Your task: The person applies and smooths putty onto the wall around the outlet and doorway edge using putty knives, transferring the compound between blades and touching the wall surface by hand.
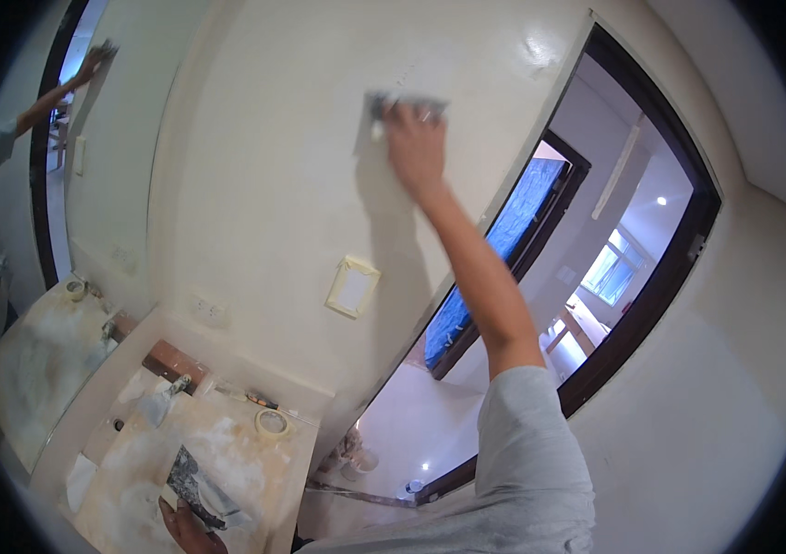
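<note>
Right hand (417, 152) raised, fingers curled round a motion-blurred scraper (380, 105) at the wall (273, 148). Left hand (192, 531), cut off below, grips smeared blade (192, 480).

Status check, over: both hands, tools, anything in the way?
Right hand gripping flat blade, motion-blurred, at the pale wall. Left hand holding smeared trowel over the counter. Taped wall plate below right hand, apart from it.

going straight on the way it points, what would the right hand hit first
Most likely the wall, just beyond the blurred blade in the right hand; any gap left is hard to judge.
</note>
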{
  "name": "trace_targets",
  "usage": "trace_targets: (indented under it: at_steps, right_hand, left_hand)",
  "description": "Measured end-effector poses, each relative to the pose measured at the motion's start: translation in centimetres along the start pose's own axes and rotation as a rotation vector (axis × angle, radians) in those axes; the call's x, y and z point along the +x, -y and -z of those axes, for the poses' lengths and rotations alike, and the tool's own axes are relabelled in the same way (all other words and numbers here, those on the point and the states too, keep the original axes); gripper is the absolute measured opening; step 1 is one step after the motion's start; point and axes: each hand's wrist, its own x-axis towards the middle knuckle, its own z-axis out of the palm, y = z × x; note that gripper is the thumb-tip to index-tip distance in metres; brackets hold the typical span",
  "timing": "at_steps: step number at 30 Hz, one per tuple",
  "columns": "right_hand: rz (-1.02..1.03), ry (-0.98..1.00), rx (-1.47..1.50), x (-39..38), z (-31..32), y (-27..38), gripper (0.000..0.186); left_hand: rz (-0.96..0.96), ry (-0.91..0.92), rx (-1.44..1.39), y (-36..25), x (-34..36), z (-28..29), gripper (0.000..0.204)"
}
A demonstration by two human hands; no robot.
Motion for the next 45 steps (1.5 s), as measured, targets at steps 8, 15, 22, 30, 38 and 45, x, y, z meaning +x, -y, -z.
trace_targets:
  at_steps: [8, 15, 22, 30, 38, 45]
  right_hand:
    - [0.062, 0.188, 0.156, -5.3, 5.7, 3.7, 0.035]
    - [-0.28, -0.108, -0.076, 9.6, 3.8, -9.9, 0.027]
    - [-0.176, 0.076, -0.002, 8.1, 1.4, -3.1, 0.033]
    - [0.287, 0.174, 0.236, -9.4, 3.2, 10.1, 0.03]
    - [0.187, 0.354, 0.189, -8.1, 8.2, 6.0, 0.042]
    - [-0.142, -0.063, -0.113, 7.0, 3.7, -10.9, 0.037]
  left_hand:
    - [0.022, 0.029, -0.243, 1.1, 0.6, 1.3, 0.073]
    - [0.13, -0.078, -0.232, 0.1, 0.5, 1.0, 0.05]
    - [-0.174, -0.01, 0.107, 5.0, 0.5, 1.5, 0.041]
    - [-0.129, 0.01, 0.097, 4.9, 0.7, 2.0, 0.041]
    - [0.074, -0.021, -0.642, 2.8, 0.5, 2.6, 0.066]
    - [-0.12, -0.001, 0.101, 4.3, 1.0, 2.0, 0.045]
